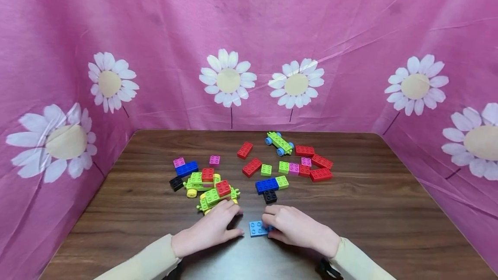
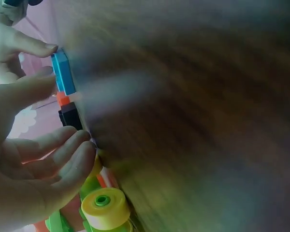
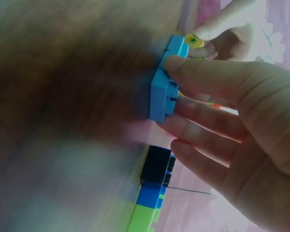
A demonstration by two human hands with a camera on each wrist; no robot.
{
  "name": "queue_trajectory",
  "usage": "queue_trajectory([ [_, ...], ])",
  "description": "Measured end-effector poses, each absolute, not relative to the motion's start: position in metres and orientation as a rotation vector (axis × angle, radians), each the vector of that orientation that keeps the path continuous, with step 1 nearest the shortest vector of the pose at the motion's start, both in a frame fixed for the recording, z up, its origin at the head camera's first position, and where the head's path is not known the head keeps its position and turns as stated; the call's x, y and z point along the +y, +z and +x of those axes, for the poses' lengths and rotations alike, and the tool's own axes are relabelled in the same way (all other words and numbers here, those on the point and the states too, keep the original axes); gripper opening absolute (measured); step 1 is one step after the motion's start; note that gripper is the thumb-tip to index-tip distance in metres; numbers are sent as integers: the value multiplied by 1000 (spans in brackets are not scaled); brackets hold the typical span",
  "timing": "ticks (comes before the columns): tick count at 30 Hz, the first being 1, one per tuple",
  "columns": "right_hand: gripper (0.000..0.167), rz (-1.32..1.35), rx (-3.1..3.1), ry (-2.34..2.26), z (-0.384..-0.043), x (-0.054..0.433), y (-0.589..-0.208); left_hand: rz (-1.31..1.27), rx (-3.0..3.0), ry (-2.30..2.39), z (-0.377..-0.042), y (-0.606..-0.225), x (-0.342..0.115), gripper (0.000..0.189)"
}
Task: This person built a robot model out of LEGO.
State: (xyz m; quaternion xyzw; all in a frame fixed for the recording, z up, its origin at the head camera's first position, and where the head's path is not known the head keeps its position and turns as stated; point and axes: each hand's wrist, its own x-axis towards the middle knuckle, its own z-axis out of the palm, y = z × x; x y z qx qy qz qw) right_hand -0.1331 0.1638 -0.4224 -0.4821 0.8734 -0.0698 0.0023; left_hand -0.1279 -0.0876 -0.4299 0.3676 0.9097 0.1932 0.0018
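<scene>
Pink cloth (image 1: 249,20) walled in a dark wood table (image 1: 389,211). Light-blue brick (image 1: 256,228) lay between the hands at the near side, studs up, long axis running roughly left to right. Right hand (image 1: 297,230) nearer: thumb on the brick's near side, fingers on the far, pinching its right end; left end bare. Left hand (image 1: 208,230) just beyond that bare end, thumb well parted from loosely bent fingers, nothing gripped. Its fingertips lay beside a green car (image 1: 211,196); contact there could not be told.
</scene>
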Motion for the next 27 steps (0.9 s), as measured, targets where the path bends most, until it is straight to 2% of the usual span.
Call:
queue_trajectory([
  [12, 17, -1541, 2820, -379, -143, 179, -421, 1296, 2848, 463, -129, -431, -70, 34],
  [20, 13, -1205, 3141, -494, -186, 240, -415, 1260, 2827, 456, -131, -433, -67, 33],
  [27, 21, -987, 3297, -505, -219, 294, -430, 1289, 2838, 446, -133, -435, -66, 33],
])
